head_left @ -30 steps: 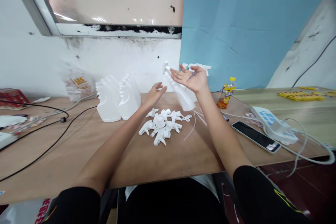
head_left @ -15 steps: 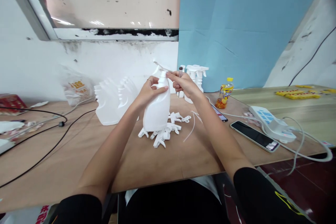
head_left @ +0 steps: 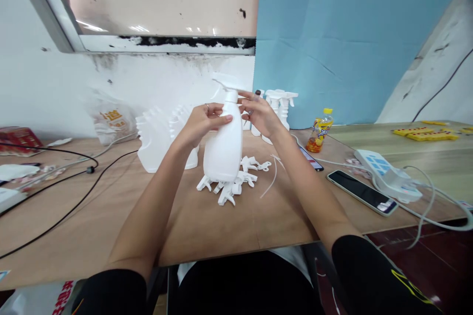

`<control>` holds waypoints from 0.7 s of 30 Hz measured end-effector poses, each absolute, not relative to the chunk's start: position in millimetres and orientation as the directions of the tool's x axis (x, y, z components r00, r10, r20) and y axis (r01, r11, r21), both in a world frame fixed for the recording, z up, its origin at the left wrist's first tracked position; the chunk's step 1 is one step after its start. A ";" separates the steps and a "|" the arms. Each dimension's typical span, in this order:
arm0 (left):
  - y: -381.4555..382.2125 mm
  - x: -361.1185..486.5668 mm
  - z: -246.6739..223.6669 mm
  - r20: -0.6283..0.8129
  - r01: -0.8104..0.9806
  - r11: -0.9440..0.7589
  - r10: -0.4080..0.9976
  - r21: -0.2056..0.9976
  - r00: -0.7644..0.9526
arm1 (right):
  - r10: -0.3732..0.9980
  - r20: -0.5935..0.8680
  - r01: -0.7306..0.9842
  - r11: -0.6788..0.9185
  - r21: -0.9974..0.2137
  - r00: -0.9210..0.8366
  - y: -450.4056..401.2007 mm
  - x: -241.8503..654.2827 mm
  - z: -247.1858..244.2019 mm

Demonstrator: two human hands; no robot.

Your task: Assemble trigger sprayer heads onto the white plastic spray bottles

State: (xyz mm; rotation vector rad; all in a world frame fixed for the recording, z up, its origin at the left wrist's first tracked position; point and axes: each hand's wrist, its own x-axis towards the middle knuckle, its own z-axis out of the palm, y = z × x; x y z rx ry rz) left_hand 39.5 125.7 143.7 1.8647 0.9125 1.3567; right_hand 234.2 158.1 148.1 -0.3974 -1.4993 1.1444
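Note:
My left hand (head_left: 207, 120) is closed around the upper body of a white spray bottle (head_left: 223, 152), thumb across its front. The bottle stays upright, with a white trigger sprayer head (head_left: 229, 82) on its neck, the nozzle pointing left. Beside the neck is my right hand (head_left: 257, 112), fingers apart and their tips close to the sprayer's collar; whether they touch it is hard to tell. Several loose white trigger sprayer heads (head_left: 227, 193) lie on the table below and around the bottle's base.
White bottles without sprayers (head_left: 151, 145) stand at the left, and finished spray bottles (head_left: 283, 108) at the back right. A drink bottle (head_left: 320, 133), a phone (head_left: 362, 192), a power strip (head_left: 388, 177) and cables lie to the right. Black cables (head_left: 92, 187) cross the left side.
The spray bottle has risen slightly and its sprayer head has turned a little. My right hand's fingers have spread from their closed hold at the collar. The view has shifted slightly.

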 end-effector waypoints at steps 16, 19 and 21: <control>123.0 37.4 144.6 0.440 0.308 -0.475 0.880 0.825 0.178 | 0.788 0.573 -0.310 0.499 -0.809 -0.226 163.4 219.8 136.2; 120.3 37.8 145.8 0.440 0.290 -0.479 0.877 0.829 0.192 | 0.765 0.574 -0.301 0.496 -0.815 -0.293 160.3 220.2 138.1; 117.3 38.6 147.5 0.454 0.288 -0.494 0.869 0.821 0.197 | 0.761 0.572 -0.258 0.512 -0.819 -0.305 158.2 220.0 138.9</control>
